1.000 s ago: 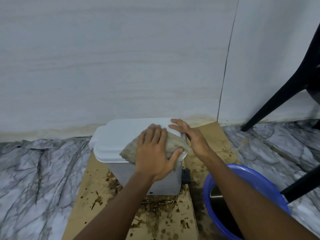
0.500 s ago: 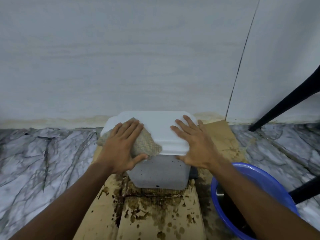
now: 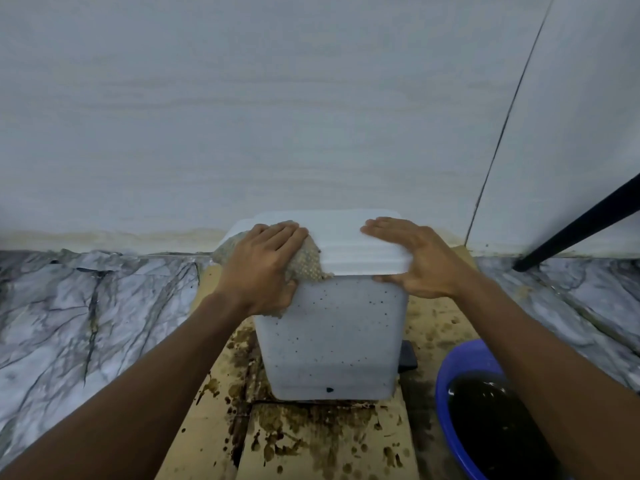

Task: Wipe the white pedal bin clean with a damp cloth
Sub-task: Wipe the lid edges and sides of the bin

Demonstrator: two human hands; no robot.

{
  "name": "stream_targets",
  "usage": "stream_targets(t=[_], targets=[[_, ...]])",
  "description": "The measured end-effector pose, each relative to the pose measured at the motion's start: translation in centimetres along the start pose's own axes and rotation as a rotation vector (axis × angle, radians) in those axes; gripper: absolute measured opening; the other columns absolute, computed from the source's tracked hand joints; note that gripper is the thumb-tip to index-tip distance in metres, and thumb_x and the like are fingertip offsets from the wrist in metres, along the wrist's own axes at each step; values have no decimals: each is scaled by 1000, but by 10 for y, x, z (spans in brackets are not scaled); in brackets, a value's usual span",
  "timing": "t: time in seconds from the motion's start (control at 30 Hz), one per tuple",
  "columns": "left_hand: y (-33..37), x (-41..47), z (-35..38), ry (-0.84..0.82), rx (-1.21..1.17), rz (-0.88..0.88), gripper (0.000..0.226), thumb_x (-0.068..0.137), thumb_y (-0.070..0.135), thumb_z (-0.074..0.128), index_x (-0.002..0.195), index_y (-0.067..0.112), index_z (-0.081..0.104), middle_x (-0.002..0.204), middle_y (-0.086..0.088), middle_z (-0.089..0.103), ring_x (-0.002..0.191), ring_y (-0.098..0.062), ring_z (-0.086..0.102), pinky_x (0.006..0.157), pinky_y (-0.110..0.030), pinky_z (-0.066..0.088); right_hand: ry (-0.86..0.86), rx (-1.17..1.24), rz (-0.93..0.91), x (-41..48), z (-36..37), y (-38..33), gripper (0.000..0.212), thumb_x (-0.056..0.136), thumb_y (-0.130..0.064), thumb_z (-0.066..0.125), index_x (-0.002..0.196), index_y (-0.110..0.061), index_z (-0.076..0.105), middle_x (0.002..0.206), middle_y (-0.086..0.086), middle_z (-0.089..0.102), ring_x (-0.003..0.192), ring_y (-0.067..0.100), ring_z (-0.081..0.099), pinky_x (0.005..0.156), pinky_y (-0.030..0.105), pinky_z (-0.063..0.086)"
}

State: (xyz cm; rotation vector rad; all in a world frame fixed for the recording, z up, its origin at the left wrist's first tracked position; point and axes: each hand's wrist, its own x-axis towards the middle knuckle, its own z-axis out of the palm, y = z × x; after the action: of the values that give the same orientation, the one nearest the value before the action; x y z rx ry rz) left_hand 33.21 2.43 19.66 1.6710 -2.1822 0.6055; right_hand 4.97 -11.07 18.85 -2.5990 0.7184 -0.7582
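The white pedal bin (image 3: 332, 341) stands on stained cardboard against the wall, its front dotted with dark specks. Its lid (image 3: 343, 237) is down. My left hand (image 3: 263, 265) lies flat over a beige damp cloth (image 3: 310, 263) and presses it on the lid's front left corner; the cloth hangs over the rim onto the bin's front. My right hand (image 3: 415, 258) rests on the lid's front right corner with straight fingers on top and the thumb under the rim. The black pedal (image 3: 408, 355) pokes out at the bin's lower right.
A blue basin (image 3: 460, 362) of dark water (image 3: 495, 424) sits on the floor at the lower right, close to the bin. The brown cardboard (image 3: 214, 427) lies on grey marble floor (image 3: 86, 306). A black chair leg (image 3: 578, 226) slants down at the right.
My left hand slid the cloth from the lid's right side to its front left corner. My right hand moved from the lid's far right edge to its front right corner. The view moved closer.
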Motion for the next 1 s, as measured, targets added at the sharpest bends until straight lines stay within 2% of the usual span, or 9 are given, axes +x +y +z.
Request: stream_targets(t=[0.1,0.2,0.37,0.5,0.6,0.67,0.8,0.9,1.0], targets=[[-2,4,11,12,-61,-52,79,71,33,57,142,-1,55,141,-21,60,131,-39,56,110,-55,43,-90,27,110,13,-6,3,92,65,-58,86,146,-41,45,154,-15,42,144,12,34,119,45,29],[-1,2,24,53,-54,-81,87,77,40,50,153,0,41,158,-20,41,149,-35,36,122,-56,26,-71,94,191,24,-5,3,96,56,-77,78,141,-45,48,151,-19,43,141,7,35,119,40,30],[12,-11,63,120,-19,-116,88,90,49,44,159,0,22,169,-21,12,157,-38,9,125,-62,6,20,99,240,46,2,18,79,62,-74,75,133,-44,58,143,-18,53,133,6,43,114,35,34],[19,-23,97,72,-47,-118,95,93,61,43,160,-1,18,169,-23,3,157,-41,4,125,-63,4,92,128,267,64,8,26,52,81,-64,66,127,-39,65,136,-16,60,127,7,49,110,31,36],[19,-21,114,81,-86,-113,89,97,60,39,161,2,17,170,-19,0,158,-38,4,126,-59,3,103,128,279,71,12,36,53,78,-64,71,125,-40,66,132,-16,63,122,9,53,107,34,41],[15,-19,126,172,-117,-151,79,102,52,37,160,2,18,171,-17,2,158,-33,6,127,-55,7,114,154,285,73,13,41,56,74,-64,75,123,-39,67,129,-16,64,120,9,55,105,37,45],[12,-21,143,308,-94,-451,86,95,54,47,158,1,22,168,-25,11,157,-39,8,127,-55,8,143,186,294,78,17,47,56,71,-63,79,120,-38,69,125,-17,65,117,7,57,102,36,48],[28,-12,146,257,-76,-559,91,93,58,44,161,3,16,168,-27,4,157,-42,2,125,-60,6,151,191,311,82,19,52,56,70,-62,80,119,-38,70,125,-18,66,117,6,57,103,36,48],[51,8,146,162,-47,-509,89,97,59,37,162,6,9,170,-22,-1,157,-38,-2,126,-59,0,159,223,334,85,20,52,52,70,-60,82,116,-38,71,122,-18,67,115,5,59,102,37,49]])
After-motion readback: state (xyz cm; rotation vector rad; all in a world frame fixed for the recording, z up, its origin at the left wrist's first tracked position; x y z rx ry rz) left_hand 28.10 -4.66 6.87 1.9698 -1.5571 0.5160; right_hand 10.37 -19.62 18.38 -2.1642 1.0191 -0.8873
